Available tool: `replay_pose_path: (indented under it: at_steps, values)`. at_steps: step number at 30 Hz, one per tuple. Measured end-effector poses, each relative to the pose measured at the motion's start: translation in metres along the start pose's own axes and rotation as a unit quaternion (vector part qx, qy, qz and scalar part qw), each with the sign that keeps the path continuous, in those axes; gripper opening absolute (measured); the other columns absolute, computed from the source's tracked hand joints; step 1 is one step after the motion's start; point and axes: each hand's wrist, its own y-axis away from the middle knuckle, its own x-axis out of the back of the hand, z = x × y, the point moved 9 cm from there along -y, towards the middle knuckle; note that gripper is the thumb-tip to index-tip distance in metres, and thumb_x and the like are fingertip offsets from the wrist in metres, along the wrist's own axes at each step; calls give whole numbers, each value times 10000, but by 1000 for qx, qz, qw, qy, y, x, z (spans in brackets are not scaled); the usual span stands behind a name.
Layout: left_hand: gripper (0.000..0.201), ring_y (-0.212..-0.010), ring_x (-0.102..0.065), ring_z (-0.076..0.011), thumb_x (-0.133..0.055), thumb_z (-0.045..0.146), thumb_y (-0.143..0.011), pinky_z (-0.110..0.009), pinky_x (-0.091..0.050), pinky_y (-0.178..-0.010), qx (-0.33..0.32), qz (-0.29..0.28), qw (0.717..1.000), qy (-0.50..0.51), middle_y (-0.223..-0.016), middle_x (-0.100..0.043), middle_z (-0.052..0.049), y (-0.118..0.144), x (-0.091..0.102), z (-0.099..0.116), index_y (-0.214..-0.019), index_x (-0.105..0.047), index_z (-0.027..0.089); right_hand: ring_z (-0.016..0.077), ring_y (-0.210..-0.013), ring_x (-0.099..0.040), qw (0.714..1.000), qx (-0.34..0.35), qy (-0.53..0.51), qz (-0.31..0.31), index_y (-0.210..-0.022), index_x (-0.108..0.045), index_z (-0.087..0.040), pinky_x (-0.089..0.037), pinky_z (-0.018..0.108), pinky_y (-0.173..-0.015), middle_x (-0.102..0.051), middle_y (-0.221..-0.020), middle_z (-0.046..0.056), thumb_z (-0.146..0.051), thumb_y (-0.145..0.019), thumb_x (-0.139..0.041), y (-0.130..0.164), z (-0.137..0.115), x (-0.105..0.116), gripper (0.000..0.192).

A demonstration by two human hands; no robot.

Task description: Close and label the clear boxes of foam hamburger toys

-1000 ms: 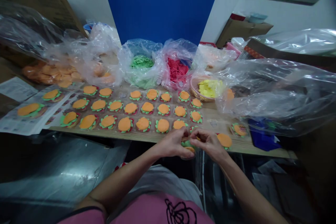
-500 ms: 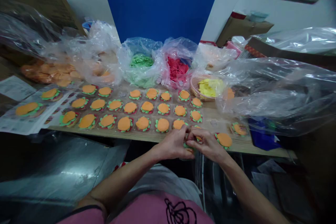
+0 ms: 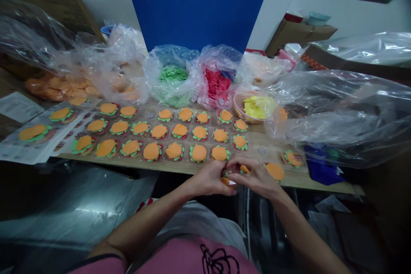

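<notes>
Burger-shaped piece (image 3: 226, 181), orange with a trace of green showing, sits at the near edge of the table (image 3: 300, 175), between your two hands. Your left hand (image 3: 209, 178) has its thumb and fingers closed around it from the left, hiding most of it; a small white patch shows on its near side. Your right hand (image 3: 254, 176) comes in from the right, fingers curled and thumb stretched toward the piece, leaving a rounded gap between them. You cannot tell from this view whether those right fingertips grip it or only touch it. Through that gap shows part of another orange-topped piece (image 3: 244, 169), farther off. Just right of your right hand lies a larger orange-topped burger (image 3: 275, 171). Beyond your hands, rows of packed burgers (image 3: 198, 153) stretch left; farther back stand a basket (image 3: 244, 115) of yellow pieces (image 3: 257, 106) and bags of green pieces (image 3: 174, 73) and red pieces (image 3: 218, 84).
</notes>
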Motion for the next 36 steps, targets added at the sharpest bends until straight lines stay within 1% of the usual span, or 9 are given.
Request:
replay_pose_path:
  at_steps: [5, 8, 11, 17, 20, 23, 27, 31, 36]
  values:
    - [367, -581, -402, -87, -736, 378, -482, -190, -289, -502, 11, 51, 999, -17, -595, -426, 46, -1, 11, -4, -681, -564, 122, 118, -598, -455, 986, -43, -137, 83, -643, -569, -179, -355, 243, -578, -511, -613, -19, -250, -718, -621, 1, 24, -3, 116]
    - [493, -635, -448, -96, -771, 363, -456, -191, -345, -554, 2, 72, 990, 118, -693, -488, 25, 1, 11, -10, -824, -544, 127, 105, -578, -428, 933, -51, -288, 210, -617, -545, -186, -343, 229, -553, -475, -609, -32, -269, -675, -654, 11, 44, 9, 148]
    - [479, -666, -474, -97, -758, 318, -512, -203, -379, -615, -16, 63, 972, 224, -749, -522, 1, 2, 6, -11, -884, -526, 125, 108, -570, -428, 918, -52, -316, 235, -585, -548, -189, -345, 232, -543, -475, -598, -28, -283, -657, -665, 18, 49, 15, 166]
    - [387, -612, -466, -97, -743, 344, -514, -206, -366, -568, 12, 3, 994, 105, -655, -513, 25, -1, 1, -11, -776, -570, 118, 170, -769, -528, 989, -30, -81, 116, -906, -660, -220, -405, 269, -665, -616, -847, 32, -321, -720, -624, 9, 16, 23, 215]
    - [389, -664, -492, -122, -757, 321, -476, -216, -380, -602, 3, -41, 997, 61, -667, -536, 24, -5, -3, -9, -768, -598, 122, 144, -673, -507, 1000, -12, 16, -12, -791, -664, -193, -390, 256, -625, -609, -736, 15, -277, -720, -627, -3, -5, 3, 116]
    - [404, -700, -516, -141, -765, 303, -464, -226, -394, -625, 21, -48, 995, 89, -706, -565, 7, -6, -4, -14, -785, -610, 113, 115, -562, -449, 998, -47, -4, -34, -627, -606, -166, -341, 237, -537, -543, -590, -13, -260, -710, -614, -9, -2, -6, 125]
    - [512, -746, -553, -155, -787, 259, -452, -247, -422, -678, 55, 0, 973, 222, -804, -601, -23, -3, 2, -23, -905, -594, 116, 91, -506, -390, 970, -102, -189, 113, -601, -559, -165, -293, 225, -489, -480, -545, -36, -324, -678, -641, -2, 28, 8, 195]
    - [584, -921, -573, -206, -767, 207, -511, -309, -433, -813, 4, 71, 904, 421, -1000, -607, -81, -6, 0, -17, -1045, -536, 148, 75, -474, -333, 882, -108, -326, 321, -608, -558, -166, -255, 217, -462, -441, -529, -46, -342, -641, -680, 23, 60, 23, 217]
    - [520, -822, -608, -158, -727, 178, -585, -297, -464, -778, 27, 201, 849, 487, -943, -621, -48, -16, -15, -23, -1047, -490, 192, 80, -495, -366, 795, -108, -377, 462, -620, -548, -174, -302, 209, -475, -451, -568, -43, -325, -612, -705, 58, 78, 18, 218]
